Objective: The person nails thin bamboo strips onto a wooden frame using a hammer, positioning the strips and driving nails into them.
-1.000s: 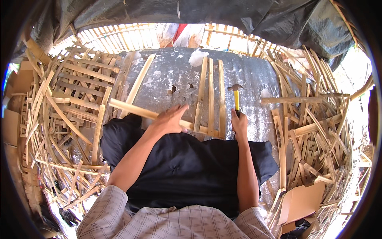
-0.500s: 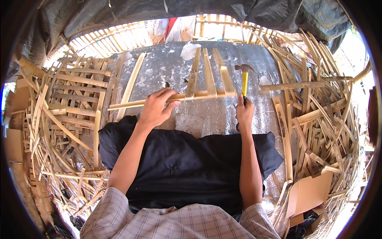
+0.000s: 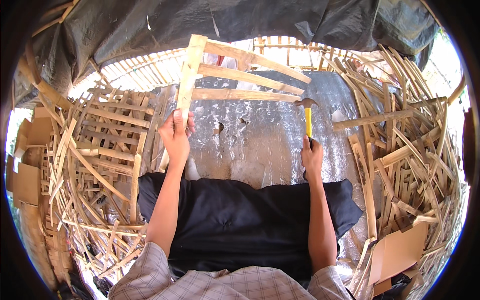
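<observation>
now 2 hands, left hand (image 3: 175, 134) gripping 1 wooden frame (image 3: 235, 75) of 4 slats, right hand (image 3: 312, 159) clutching 1 hammer (image 3: 307, 117)

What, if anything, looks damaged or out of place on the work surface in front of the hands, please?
The silvery sheet covering the work surface is damaged: it has small dark holes between the left hand and the right hand, and worn, flaking patches around them. Loose wood strips lie heaped untidily on both sides.

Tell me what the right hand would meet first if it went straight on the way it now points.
The right hand, gripping a yellow-handled hammer, points up and away. Straight on, the hammer head would probably meet the ends of the slats of the wooden frame the left hand holds up; depth is unclear.
</observation>
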Available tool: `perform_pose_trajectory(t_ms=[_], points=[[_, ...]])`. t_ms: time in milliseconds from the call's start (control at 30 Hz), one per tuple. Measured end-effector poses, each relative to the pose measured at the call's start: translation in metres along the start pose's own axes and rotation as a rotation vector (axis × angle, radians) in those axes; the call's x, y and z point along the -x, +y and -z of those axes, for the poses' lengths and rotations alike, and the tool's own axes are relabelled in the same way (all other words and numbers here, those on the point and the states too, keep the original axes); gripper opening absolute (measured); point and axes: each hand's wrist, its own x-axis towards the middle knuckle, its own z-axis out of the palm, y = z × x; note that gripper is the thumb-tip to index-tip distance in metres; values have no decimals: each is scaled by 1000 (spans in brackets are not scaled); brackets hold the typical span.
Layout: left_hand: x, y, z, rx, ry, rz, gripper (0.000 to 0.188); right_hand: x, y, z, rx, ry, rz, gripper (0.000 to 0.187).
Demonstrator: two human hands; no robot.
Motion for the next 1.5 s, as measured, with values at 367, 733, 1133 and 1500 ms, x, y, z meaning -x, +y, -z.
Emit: perform_pose_trajectory(t_ms=[367, 733, 1133, 1500], points=[[-36, 58, -19, 465, 52, 101, 48, 8, -29, 7, -117, 52, -89, 47], [-23, -36, -27, 1135, 159, 576, 45, 11, -39, 12, -219, -41, -215, 40], [30, -136, -47, 981, 270, 1100, 55, 10, -49, 39, -267, -39, -226, 45], [134, -32, -99, 955, -178, 1273, 29, 23, -81, 114, 65, 584, 232, 37]])
